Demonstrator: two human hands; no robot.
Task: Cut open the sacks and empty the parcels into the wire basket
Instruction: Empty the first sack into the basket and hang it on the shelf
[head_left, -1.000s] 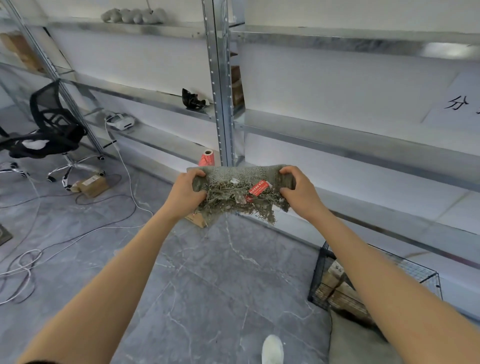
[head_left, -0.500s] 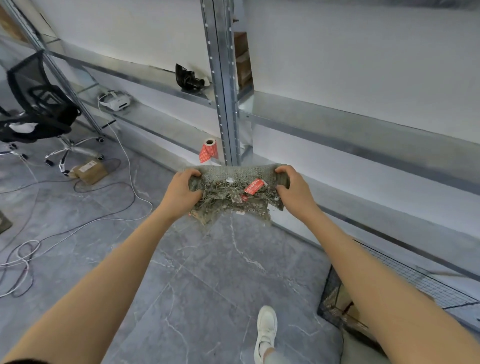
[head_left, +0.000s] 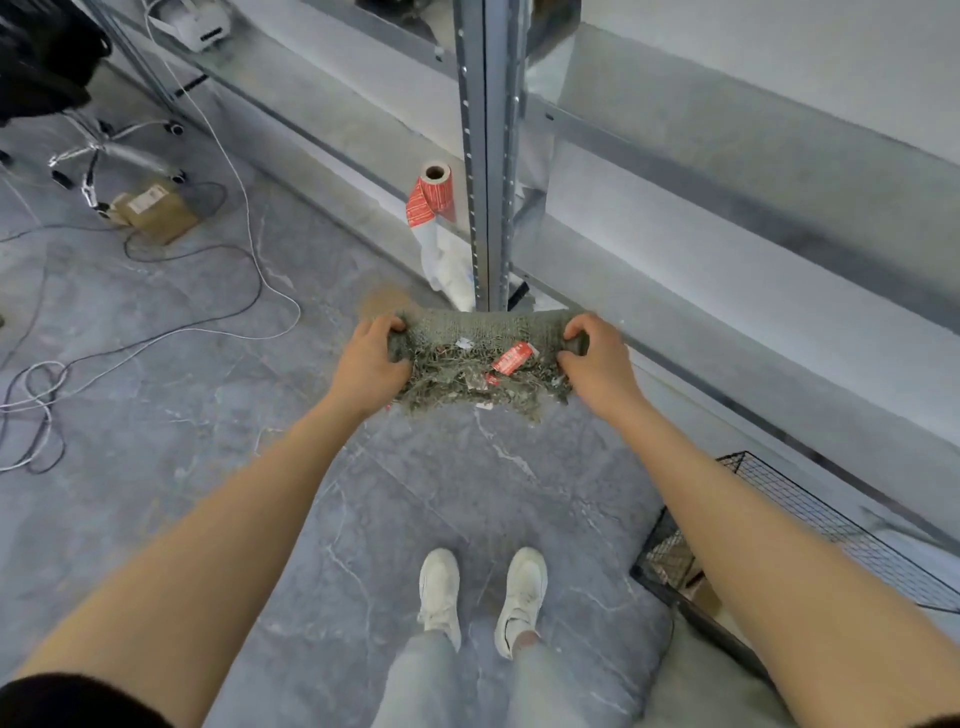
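Risk: left hand (head_left: 366, 364) and right hand (head_left: 597, 364) grip the ends of the bunched sack (head_left: 467, 332) at 12 o'clock, fingers (head_left: 581, 326) curled round it, well apart from the basket (head_left: 779, 488) at 4 o'clock, so any parcel inside may drop on the floor (head_left: 208, 364); sack's inside and basket contents are mostly hidden.

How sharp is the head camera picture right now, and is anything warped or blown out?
Head view: sack, left hand and right hand read sharp; wide-angle stretch swells the forearms toward the bottom corners; light is soft and even, shadows faint; only dull sheen on the metal shelving.
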